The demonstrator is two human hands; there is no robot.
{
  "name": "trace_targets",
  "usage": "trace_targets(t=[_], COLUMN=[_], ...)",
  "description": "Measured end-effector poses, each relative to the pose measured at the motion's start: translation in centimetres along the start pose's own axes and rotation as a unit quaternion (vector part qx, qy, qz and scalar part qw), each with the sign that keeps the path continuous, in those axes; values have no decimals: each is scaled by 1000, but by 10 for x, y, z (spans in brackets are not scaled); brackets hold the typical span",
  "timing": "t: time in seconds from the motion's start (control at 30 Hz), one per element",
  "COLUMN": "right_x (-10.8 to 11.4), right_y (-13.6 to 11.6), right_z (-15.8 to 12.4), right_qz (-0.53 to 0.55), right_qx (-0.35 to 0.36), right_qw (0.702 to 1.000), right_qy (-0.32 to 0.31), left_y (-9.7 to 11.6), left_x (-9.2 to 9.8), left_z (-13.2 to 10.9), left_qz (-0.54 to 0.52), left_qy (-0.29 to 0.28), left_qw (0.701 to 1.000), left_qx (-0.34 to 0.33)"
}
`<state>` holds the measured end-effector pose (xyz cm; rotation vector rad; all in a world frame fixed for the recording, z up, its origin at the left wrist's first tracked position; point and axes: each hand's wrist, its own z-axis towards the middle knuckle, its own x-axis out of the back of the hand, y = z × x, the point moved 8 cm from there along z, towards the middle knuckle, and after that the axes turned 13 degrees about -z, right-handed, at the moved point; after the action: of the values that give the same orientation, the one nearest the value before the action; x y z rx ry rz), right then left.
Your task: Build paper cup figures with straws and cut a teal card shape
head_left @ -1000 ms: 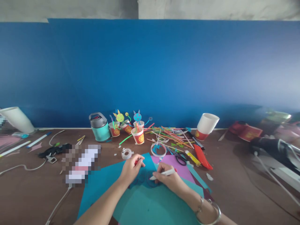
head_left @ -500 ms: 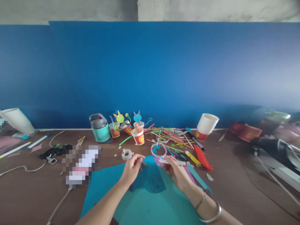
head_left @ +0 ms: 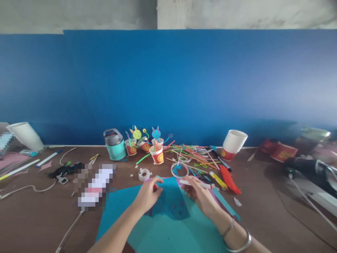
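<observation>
My right hand (head_left: 198, 195) is closed around a white marker (head_left: 201, 184) with a red end, held over the blue paper sheet. My left hand (head_left: 149, 193) is curled above the same sheet, and a small red bit shows between its fingers, too small to name. Under both hands lies the large blue paper sheet (head_left: 163, 233). A smaller darker blue piece (head_left: 168, 189) on it bears drawn round faces (head_left: 179, 208). Just beyond my left hand sits a roll of clear tape (head_left: 144, 174). A clear ring (head_left: 179, 170) lies past my right hand.
Behind stand paper cups (head_left: 157, 155) with paper animal figures, a teal flask (head_left: 116, 149) and a stack of white cups (head_left: 234, 142). Loose coloured straws (head_left: 195, 154) and a red pouch (head_left: 229, 180) lie right of centre. A blurred phone-like object (head_left: 97, 184) with a cable is at left.
The whole view has shifted slightly right and down. My left thumb and forefinger look a little further apart. My right hand keeps the marker in nearly the same place over the sheet.
</observation>
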<state>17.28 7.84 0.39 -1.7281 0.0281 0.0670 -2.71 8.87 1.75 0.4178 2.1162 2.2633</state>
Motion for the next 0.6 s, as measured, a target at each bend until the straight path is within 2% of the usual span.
trace_targets(t=[0.13,0.3,0.47,0.6], right_x=[-11,-33,-33,-29], right_y=[-15,-5,3,4], right_z=[-6,-5,0,2], right_qz=[-9,-99,-208,-204], right_qx=[-6,-38,28,34], right_qw=[999,994,978,978], right_qy=[-30,-40,-6,-10], left_y=[-13,-26,-29,-28], left_x=[-7,-4,9,12], left_z=[6,11,13,14], left_qz=[-61,-122,-145,-147], left_qy=[-14,16,71,88], left_qw=[998,992,987,985], left_qx=[27,40,20,9])
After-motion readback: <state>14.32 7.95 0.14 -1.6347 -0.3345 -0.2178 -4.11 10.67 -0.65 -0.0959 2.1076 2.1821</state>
